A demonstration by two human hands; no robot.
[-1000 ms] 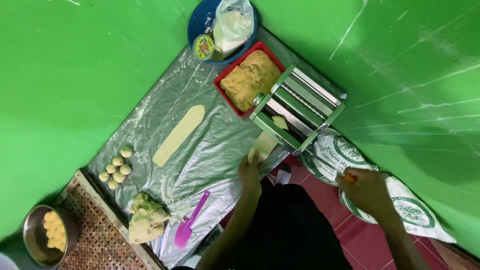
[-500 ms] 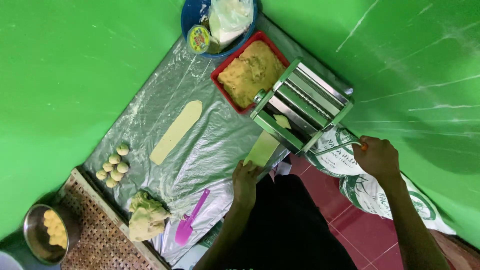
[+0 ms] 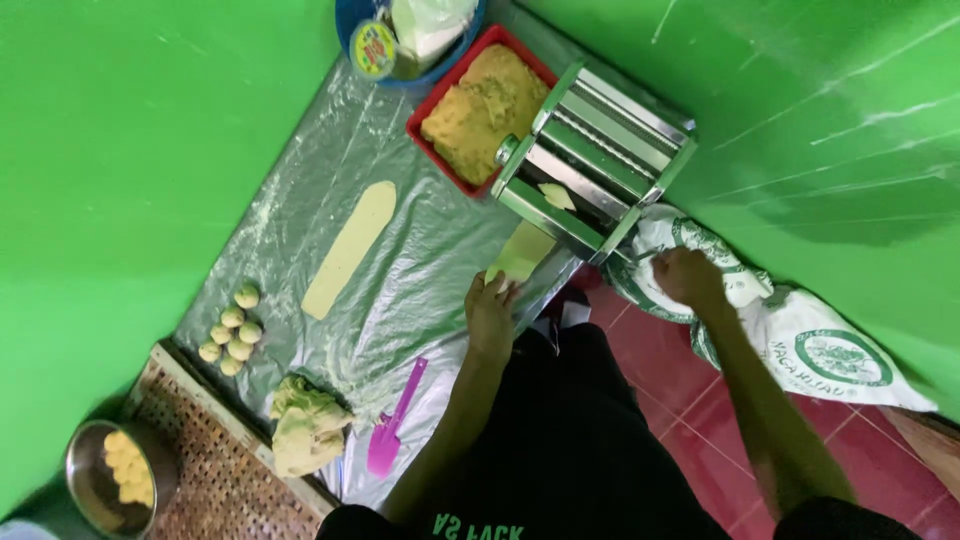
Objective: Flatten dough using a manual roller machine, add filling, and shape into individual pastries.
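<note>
Hands apart: left [image 3: 490,318] touches dough sheet [image 3: 520,255], right [image 3: 688,278] beside pasta roller [image 3: 595,160], red tray [image 3: 440,150] behind.

White sack [image 3: 800,330] with green round emblems lies beside the roller machine [image 3: 600,160].

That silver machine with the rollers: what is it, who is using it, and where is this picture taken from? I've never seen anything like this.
The picture comes from a camera worn on a person's head, looking down at their own two bare hands. The silver machine looks like a hand-cranked dough roller. The left hand touches the dough sheet coming out beneath it; the right hand is at the machine's side, apparently at the crank, though its grip is hard to see. On the plastic sheet lie a long rolled strip, small dough balls, a dough lump and a pink spatula. A red tray holds more dough.
</note>
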